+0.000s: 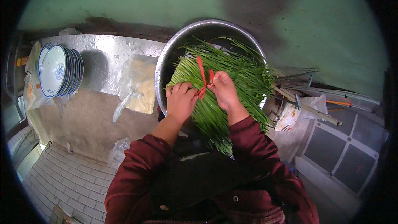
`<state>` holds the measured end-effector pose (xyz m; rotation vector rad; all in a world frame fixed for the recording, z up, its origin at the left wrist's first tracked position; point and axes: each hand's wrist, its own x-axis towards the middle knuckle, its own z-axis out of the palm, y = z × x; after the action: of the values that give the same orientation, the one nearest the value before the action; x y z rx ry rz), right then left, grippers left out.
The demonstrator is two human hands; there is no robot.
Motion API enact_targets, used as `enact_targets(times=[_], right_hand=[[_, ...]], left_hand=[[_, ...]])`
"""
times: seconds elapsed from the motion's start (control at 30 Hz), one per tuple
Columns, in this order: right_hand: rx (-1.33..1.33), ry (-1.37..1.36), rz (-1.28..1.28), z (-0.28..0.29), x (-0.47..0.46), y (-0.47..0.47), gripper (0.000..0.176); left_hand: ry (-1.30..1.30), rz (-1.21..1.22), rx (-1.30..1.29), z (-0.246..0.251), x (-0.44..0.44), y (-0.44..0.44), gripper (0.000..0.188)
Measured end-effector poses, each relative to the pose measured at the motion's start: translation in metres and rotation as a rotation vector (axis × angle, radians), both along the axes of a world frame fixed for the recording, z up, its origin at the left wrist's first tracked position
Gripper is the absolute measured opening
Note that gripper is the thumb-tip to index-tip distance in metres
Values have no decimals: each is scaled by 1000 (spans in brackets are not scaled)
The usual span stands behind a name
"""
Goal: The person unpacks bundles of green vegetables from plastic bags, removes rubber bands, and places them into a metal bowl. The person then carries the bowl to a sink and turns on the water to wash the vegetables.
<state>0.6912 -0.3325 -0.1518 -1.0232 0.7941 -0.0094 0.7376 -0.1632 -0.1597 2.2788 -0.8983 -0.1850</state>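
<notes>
A large bundle of long green leaves, seemingly garlic chives point(214, 115), lies across a round stainless steel basin point(161, 68). A red tie point(202, 71) is looped and knotted around it, with its loose ends standing up. My right hand point(225, 91) pinches the tie between thumb and fingertips, just right of the knot. On the pale stem side, my left hand point(182, 101) grips the bundle with curled fingers, its thumb beside the knot. Whether that thumb also holds the tie cannot be told. More greens fill the basin behind, and leaf tips hang over its near rim.
Left of the basin, a wet metal-topped table point(116, 45) bears stacked blue-rimmed bowls point(54, 71) and a clear plastic bag with yellowish contents point(143, 90). A green wall point(155, 0) stands behind. Metal bars point(311, 105) and a paned frame point(339, 152) are at right.
</notes>
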Motion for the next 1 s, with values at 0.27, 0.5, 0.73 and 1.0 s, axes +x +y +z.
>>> enact_targets(times=[0.27, 0.5, 0.73, 1.0], right_hand=[[-261, 83, 128, 4, 14, -5, 8], [-82, -41, -154, 1, 14, 12, 9], [-16, -58, -249, 18, 18, 16, 8], [-204, 103, -82, 19, 25, 9, 3]], left_hand=[[5, -16, 34, 5, 4, -19, 24], [-29, -112, 13, -4, 9, -22, 34], [-11, -108, 30, -5, 13, -16, 33], [29, -112, -7, -11, 14, -15, 29]])
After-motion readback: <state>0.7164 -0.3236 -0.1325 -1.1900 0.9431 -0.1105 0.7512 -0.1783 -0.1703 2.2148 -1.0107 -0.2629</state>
